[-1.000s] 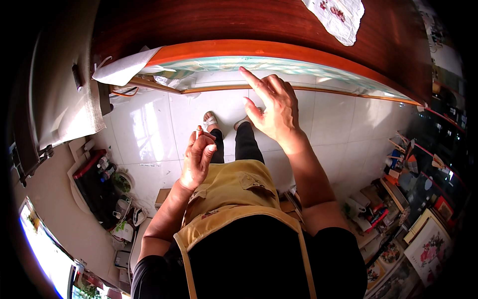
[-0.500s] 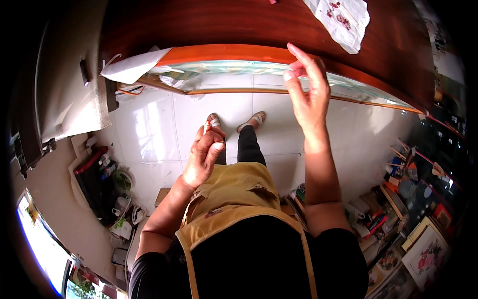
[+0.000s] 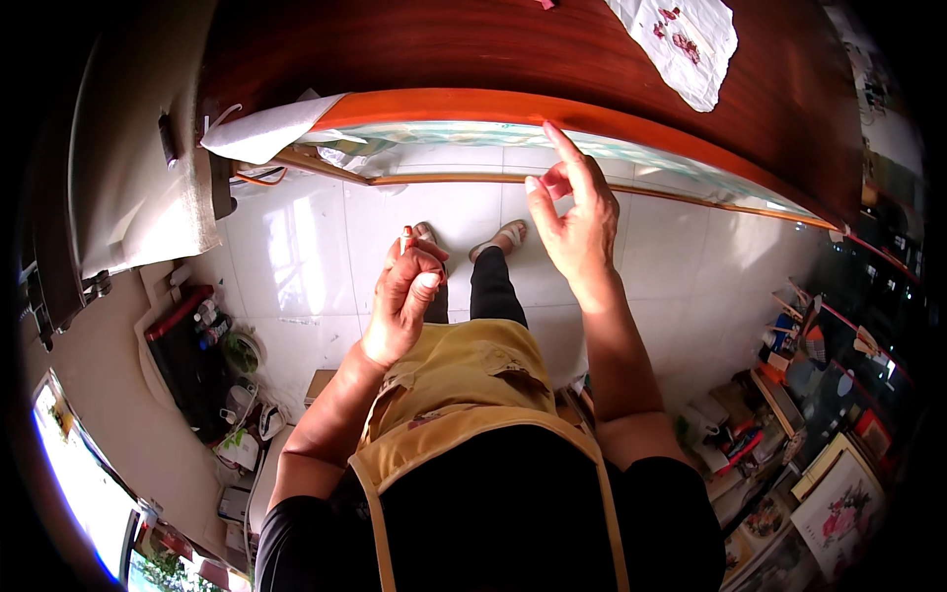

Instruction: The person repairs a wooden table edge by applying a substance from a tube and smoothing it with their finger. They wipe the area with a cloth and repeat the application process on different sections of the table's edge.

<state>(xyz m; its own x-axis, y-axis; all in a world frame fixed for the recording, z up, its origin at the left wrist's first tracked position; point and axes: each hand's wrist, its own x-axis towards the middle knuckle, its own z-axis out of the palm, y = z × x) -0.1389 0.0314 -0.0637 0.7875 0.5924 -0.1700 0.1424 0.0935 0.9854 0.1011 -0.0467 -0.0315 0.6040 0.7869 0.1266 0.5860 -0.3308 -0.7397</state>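
Observation:
My left hand [image 3: 402, 298] is closed in front of the yellow apron [image 3: 464, 365]. From between its fingers a small thin white stick with a reddish-brown tip [image 3: 405, 240] pokes upward; its lower part is hidden in the fist. Raised just short of the table edge [image 3: 473, 102], my right hand [image 3: 580, 219] has its index finger stretched out and its thumb apart. Nothing shows between those fingers. On the dark red wooden table [image 3: 414, 49] beyond lies a crumpled white paper [image 3: 676, 44] with small dark red bits on it.
A white cloth or paper [image 3: 261, 133] hangs over the table's left corner. Below the tabletop runs a wooden rail [image 3: 473, 180]. Books and boxes [image 3: 750, 424] crowd the floor at right; a black case [image 3: 182, 360] and plants stand at left.
My right hand has moved left and back toward me, away from the table edge. The left hand has stayed nearly in place; the stick in it now shows more clearly.

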